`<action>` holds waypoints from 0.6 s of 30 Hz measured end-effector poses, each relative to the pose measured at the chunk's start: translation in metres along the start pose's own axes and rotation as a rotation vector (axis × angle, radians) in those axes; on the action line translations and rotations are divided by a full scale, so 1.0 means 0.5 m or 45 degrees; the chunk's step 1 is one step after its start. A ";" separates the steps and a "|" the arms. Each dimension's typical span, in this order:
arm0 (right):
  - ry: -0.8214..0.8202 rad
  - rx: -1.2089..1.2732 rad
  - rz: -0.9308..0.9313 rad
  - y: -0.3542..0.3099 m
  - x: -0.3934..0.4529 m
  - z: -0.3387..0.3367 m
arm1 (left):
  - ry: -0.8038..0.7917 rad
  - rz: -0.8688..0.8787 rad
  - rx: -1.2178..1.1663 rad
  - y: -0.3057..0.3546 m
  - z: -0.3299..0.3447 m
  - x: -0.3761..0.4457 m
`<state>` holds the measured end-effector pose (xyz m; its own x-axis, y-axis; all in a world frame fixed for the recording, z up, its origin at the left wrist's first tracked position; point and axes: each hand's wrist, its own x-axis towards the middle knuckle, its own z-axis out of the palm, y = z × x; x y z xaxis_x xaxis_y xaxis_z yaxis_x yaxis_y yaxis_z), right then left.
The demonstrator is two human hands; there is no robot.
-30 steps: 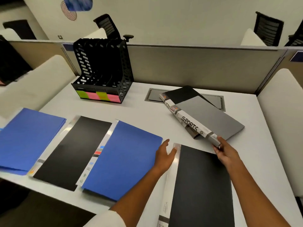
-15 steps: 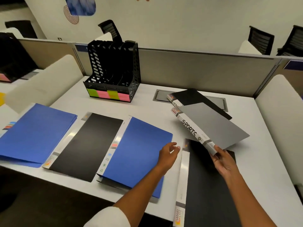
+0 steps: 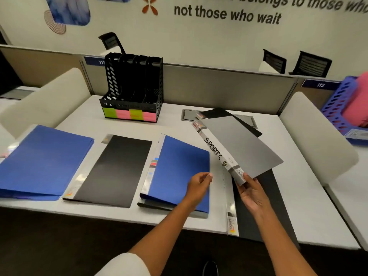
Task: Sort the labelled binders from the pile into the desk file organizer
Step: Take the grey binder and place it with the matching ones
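My right hand (image 3: 251, 193) grips the near end of a grey binder (image 3: 242, 147) with SPORTS written on its spine, held tilted above the desk. Under its far end lies a black binder (image 3: 219, 112) from the pile. My left hand (image 3: 199, 185) hovers with loosely curled fingers over the right edge of a blue binder (image 3: 179, 170), holding nothing. A black file organizer (image 3: 132, 87) with green and pink labels stands upright at the back of the desk, its slots dark. Another black binder (image 3: 264, 208) lies flat below my right hand.
On the left of the white desk (image 3: 310, 196) lie a blue binder (image 3: 42, 160) and a black binder (image 3: 117, 168). A cable hatch (image 3: 189, 114) sits by the grey partition (image 3: 219, 86). A blue organizer (image 3: 338, 104) holding a pink binder stands on the neighbouring desk, right.
My right hand has lifted the SPORTS binder off the pile and raised it. My left hand came off the black binder's edge and curled. The camera tilted upward.
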<state>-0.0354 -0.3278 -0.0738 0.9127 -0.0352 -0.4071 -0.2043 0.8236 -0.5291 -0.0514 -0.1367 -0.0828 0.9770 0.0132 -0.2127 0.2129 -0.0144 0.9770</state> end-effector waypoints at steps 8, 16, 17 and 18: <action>0.053 0.006 -0.074 0.070 -0.154 -0.005 | -0.184 -0.003 -0.205 0.024 0.008 -0.083; 0.164 0.021 -0.099 0.096 -0.262 -0.072 | -0.322 -0.129 -0.387 -0.020 0.090 -0.163; 0.187 0.020 -0.093 0.097 -0.271 -0.082 | -0.320 -0.156 -0.402 -0.027 0.098 -0.167; 0.210 0.024 -0.092 0.095 -0.278 -0.092 | -0.327 -0.180 -0.412 -0.032 0.106 -0.171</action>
<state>-0.1883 -0.3097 -0.0767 0.8539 -0.1857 -0.4861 -0.1323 0.8260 -0.5480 -0.1378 -0.1906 -0.0812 0.9179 -0.2574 -0.3019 0.3706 0.2846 0.8841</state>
